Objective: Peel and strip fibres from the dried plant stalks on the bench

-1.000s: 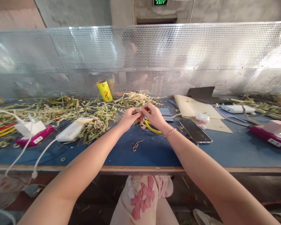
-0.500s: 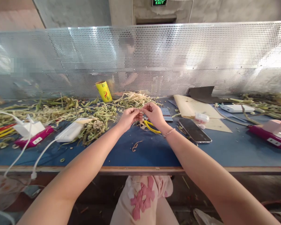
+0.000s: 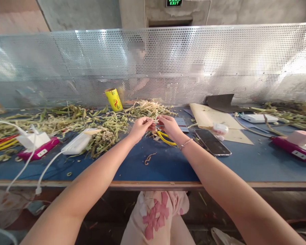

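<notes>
My left hand [image 3: 140, 127] and my right hand [image 3: 170, 126] meet above the middle of the blue table [image 3: 168, 165], fingertips pinched on a thin pale plant strip [image 3: 154, 120] between them. Yellow-handled pliers [image 3: 165, 138] lie on the table just under my right hand. A heap of pale husk strips [image 3: 146, 108] lies right behind the hands. A bracelet is on my right wrist.
Green stalks and leaves [image 3: 66, 120] cover the left of the table, with white chargers [image 3: 78, 144] and cables. A yellow roll [image 3: 114, 99] stands by the perforated metal screen [image 3: 219, 64]. A phone [image 3: 212, 142], brown paper [image 3: 211, 119] and a pink device [image 3: 293, 146] lie right. People sit behind the screen.
My hands stay together on the strip; the right hand has shifted slightly right and lower, the fingers working the strip.
</notes>
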Demonstrator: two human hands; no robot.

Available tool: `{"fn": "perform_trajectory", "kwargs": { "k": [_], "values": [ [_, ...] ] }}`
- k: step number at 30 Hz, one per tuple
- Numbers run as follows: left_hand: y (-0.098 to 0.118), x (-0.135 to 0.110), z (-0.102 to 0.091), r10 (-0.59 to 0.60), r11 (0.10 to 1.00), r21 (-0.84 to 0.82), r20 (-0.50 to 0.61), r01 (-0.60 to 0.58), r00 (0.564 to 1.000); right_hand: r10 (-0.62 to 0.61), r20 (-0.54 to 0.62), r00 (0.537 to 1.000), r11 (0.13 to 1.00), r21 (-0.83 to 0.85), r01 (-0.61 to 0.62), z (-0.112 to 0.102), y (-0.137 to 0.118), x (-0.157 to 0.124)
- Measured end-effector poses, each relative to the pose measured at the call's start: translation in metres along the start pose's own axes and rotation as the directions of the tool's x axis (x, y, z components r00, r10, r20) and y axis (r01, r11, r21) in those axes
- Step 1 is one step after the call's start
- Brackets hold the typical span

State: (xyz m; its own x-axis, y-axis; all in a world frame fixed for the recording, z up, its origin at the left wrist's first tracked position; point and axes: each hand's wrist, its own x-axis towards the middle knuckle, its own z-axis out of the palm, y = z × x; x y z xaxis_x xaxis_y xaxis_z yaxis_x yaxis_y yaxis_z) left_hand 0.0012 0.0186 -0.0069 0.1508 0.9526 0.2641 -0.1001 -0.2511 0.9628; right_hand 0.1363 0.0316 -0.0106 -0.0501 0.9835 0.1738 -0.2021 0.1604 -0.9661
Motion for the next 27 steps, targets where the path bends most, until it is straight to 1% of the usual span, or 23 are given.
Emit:
{"fn": "perform_trajectory", "kwargs": {
  "k": [4, 7, 11, 14, 17, 21, 27],
  "values": [
    [0.0014, -0.0018, 0.0018, -0.031, 0.999, 0.022, 0.026, 0.031, 0.999, -0.143, -0.010, 0.990, 0.989, -0.045, 0.142, 0.0008, -0.0015, -0.0016],
    [0.0015, -0.0023, 0.0021, -0.042, 0.999, 0.011, 0.036, 0.041, 0.998, -0.178, 0.013, 0.984, 0.982, -0.065, 0.179, 0.0014, -0.0041, -0.0041],
    [0.0016, -0.0019, 0.0006, -0.042, 0.999, -0.012, 0.021, 0.043, 0.999, -0.161, 0.073, 0.984, 0.984, -0.059, 0.165, 0.0027, -0.0070, -0.0078],
    [0.0022, -0.0016, -0.0003, -0.035, 0.999, -0.015, 0.009, 0.035, 0.999, -0.138, 0.093, 0.986, 0.990, -0.024, 0.141, 0.0035, -0.0074, -0.0086],
    [0.0027, -0.0020, 0.0001, -0.031, 1.000, 0.000, 0.004, 0.031, 1.000, -0.141, 0.095, 0.985, 0.990, 0.022, 0.140, 0.0034, -0.0064, -0.0080],
    [0.0018, -0.0018, 0.0004, -0.028, 0.999, 0.032, 0.011, 0.028, 1.000, -0.144, 0.097, 0.985, 0.989, 0.032, 0.141, 0.0024, -0.0052, -0.0073],
    [-0.0013, 0.0004, -0.0014, 0.005, 0.999, 0.039, 0.014, -0.006, 1.000, -0.098, 0.083, 0.992, 0.989, 0.123, 0.088, 0.0020, -0.0060, -0.0066]
  ]
}}
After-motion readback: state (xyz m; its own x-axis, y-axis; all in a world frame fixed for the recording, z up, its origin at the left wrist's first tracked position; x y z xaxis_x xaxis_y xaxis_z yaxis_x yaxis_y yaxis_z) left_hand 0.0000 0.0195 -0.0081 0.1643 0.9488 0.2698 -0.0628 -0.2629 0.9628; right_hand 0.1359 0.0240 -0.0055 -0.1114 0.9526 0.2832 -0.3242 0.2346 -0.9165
